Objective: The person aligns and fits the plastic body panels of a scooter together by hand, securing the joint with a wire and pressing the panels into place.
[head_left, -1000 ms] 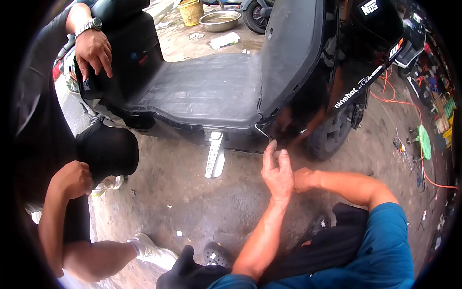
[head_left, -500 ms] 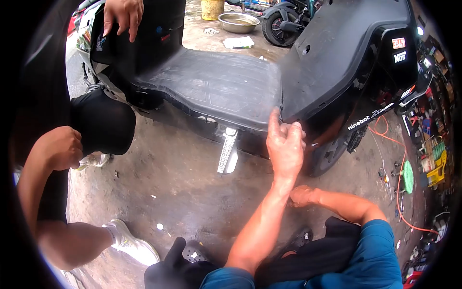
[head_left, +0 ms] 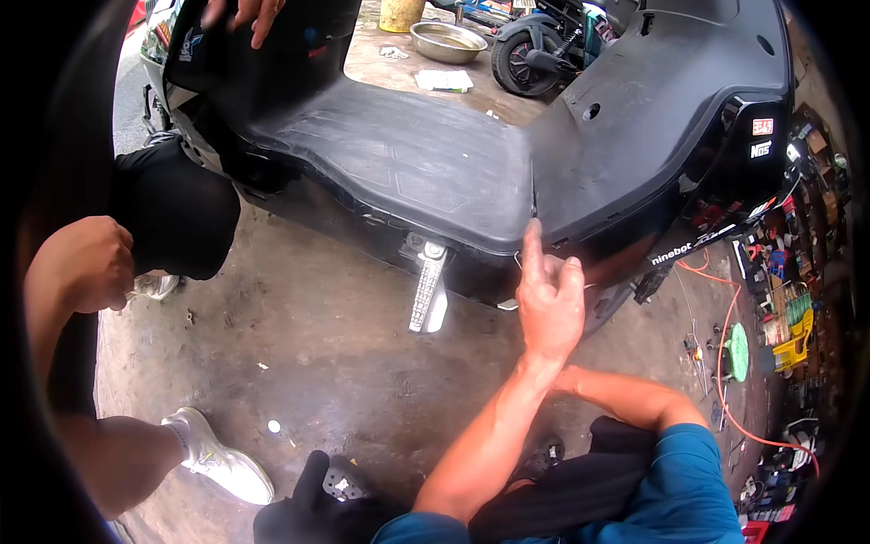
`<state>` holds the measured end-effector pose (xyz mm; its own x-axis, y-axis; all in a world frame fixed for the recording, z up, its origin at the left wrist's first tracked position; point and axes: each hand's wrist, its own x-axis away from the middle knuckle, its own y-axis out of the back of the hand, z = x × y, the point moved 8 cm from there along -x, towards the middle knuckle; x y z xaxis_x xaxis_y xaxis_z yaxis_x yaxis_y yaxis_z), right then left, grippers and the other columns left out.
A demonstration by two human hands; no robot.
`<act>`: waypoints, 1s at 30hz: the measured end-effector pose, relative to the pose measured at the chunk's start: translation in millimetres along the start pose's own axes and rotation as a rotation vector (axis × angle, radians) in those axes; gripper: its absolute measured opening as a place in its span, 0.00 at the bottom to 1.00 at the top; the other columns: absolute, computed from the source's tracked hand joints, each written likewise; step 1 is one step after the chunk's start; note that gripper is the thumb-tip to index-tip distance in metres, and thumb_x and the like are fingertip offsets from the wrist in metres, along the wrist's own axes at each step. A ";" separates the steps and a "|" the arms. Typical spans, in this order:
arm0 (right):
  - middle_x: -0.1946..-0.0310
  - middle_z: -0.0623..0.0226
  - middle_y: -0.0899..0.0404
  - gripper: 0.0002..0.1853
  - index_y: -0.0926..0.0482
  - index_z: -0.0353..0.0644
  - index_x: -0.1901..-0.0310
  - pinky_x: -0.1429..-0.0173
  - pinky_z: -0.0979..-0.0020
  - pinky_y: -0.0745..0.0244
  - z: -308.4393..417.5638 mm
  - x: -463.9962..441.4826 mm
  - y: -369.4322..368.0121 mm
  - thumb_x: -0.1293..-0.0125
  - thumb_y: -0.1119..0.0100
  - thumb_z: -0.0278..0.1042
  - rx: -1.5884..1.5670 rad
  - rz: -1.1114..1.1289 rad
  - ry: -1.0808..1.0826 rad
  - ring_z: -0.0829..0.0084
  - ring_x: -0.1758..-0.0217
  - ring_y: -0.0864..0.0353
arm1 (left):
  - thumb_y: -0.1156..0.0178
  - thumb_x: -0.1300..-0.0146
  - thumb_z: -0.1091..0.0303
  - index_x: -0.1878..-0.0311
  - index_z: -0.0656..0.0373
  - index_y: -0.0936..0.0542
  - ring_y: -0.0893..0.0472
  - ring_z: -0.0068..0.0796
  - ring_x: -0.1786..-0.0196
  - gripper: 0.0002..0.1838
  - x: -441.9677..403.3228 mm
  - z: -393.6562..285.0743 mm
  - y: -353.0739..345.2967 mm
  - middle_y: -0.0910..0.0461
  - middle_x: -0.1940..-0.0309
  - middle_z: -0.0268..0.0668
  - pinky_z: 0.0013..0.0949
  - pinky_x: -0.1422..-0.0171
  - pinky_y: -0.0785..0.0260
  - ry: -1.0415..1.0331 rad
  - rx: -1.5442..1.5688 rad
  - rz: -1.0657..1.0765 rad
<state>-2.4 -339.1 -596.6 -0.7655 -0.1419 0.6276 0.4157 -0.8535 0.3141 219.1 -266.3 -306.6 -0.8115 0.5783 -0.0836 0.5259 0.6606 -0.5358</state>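
Note:
My left hand (head_left: 551, 313) holds nothing. Its index finger points up, with the tip at or very near the seam (head_left: 535, 195) where the scooter's black footboard (head_left: 408, 163) meets the rear body panel (head_left: 634, 136); the thumb is raised and the other fingers curl in. Behind my left wrist is my right hand (head_left: 565, 381), mostly covered, so its fingers do not show. A silver footrest (head_left: 428, 290) hangs from the scooter's side, left of my left hand.
At the left are another person's closed hand (head_left: 95, 263) and white shoe (head_left: 217, 458). Another hand (head_left: 254, 14) is over the scooter's front. Behind stand a metal basin (head_left: 449, 43) and a second scooter (head_left: 535, 54). An orange hose (head_left: 725, 363) and tools lie right.
My left index finger has shifted slightly along the seam area. My right hand is now more hidden behind my left wrist. The other person's upper hand has risen, and the view has shifted slightly.

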 end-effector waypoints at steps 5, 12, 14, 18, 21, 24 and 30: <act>0.34 0.59 0.26 0.24 0.24 0.43 0.35 0.24 0.55 0.39 17.1 -2.4 11.7 0.28 0.36 0.43 0.015 -0.070 -0.059 0.62 0.29 0.31 | 0.44 0.32 0.75 0.21 0.70 0.45 0.25 0.17 0.76 0.37 3.4 -1.7 3.7 0.20 0.74 0.33 0.23 0.70 0.30 0.032 0.033 -0.004; 0.38 0.62 0.23 0.24 0.23 0.43 0.36 0.26 0.56 0.36 44.5 12.5 22.5 0.30 0.33 0.43 -0.432 -0.164 0.026 0.63 0.31 0.28 | 0.45 0.32 0.76 0.20 0.67 0.46 0.27 0.16 0.77 0.38 4.6 -4.7 2.6 0.22 0.75 0.32 0.23 0.72 0.32 -0.029 0.012 -0.034; 0.39 0.62 0.22 0.24 0.22 0.43 0.37 0.27 0.55 0.35 47.8 15.2 24.7 0.30 0.33 0.43 -0.451 -0.171 0.032 0.62 0.32 0.27 | 0.45 0.32 0.76 0.20 0.66 0.45 0.27 0.15 0.77 0.38 7.2 -1.1 4.1 0.22 0.75 0.32 0.23 0.72 0.32 -0.036 0.015 -0.042; 0.41 0.59 0.21 0.23 0.22 0.43 0.38 0.30 0.55 0.33 55.0 12.4 26.3 0.30 0.35 0.43 -0.169 -0.147 -0.067 0.59 0.34 0.25 | 0.45 0.32 0.76 0.21 0.65 0.42 0.26 0.16 0.76 0.36 5.5 4.2 1.8 0.22 0.75 0.32 0.23 0.71 0.31 0.008 -0.024 0.014; 0.42 0.57 0.20 0.22 0.22 0.42 0.39 0.32 0.54 0.31 61.9 8.1 26.2 0.30 0.36 0.42 0.064 -0.120 -0.152 0.57 0.36 0.24 | 0.45 0.32 0.76 0.21 0.65 0.42 0.26 0.16 0.75 0.36 5.2 5.1 0.9 0.21 0.75 0.32 0.23 0.70 0.31 -0.002 -0.019 0.031; 0.44 0.54 0.19 0.21 0.22 0.42 0.40 0.35 0.54 0.30 71.1 3.4 25.3 0.30 0.37 0.42 0.263 -0.088 -0.224 0.55 0.38 0.23 | 0.43 0.32 0.75 0.22 0.65 0.41 0.25 0.20 0.71 0.36 13.5 -5.7 3.0 0.23 0.73 0.31 0.27 0.62 0.28 -0.022 0.002 -0.031; 0.47 0.50 0.18 0.20 0.21 0.41 0.41 0.39 0.53 0.26 87.4 -5.1 24.9 0.30 0.40 0.42 0.481 -0.038 -0.294 0.51 0.42 0.20 | 0.42 0.34 0.75 0.23 0.65 0.39 0.24 0.20 0.74 0.36 9.3 8.3 4.7 0.20 0.73 0.33 0.25 0.67 0.29 -0.013 -0.055 -0.004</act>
<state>54.8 -315.8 -529.8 -0.6440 0.0882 0.7599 0.6203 -0.5212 0.5862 211.9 -261.9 -316.9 -0.8165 0.5697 -0.0932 0.5359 0.6881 -0.4893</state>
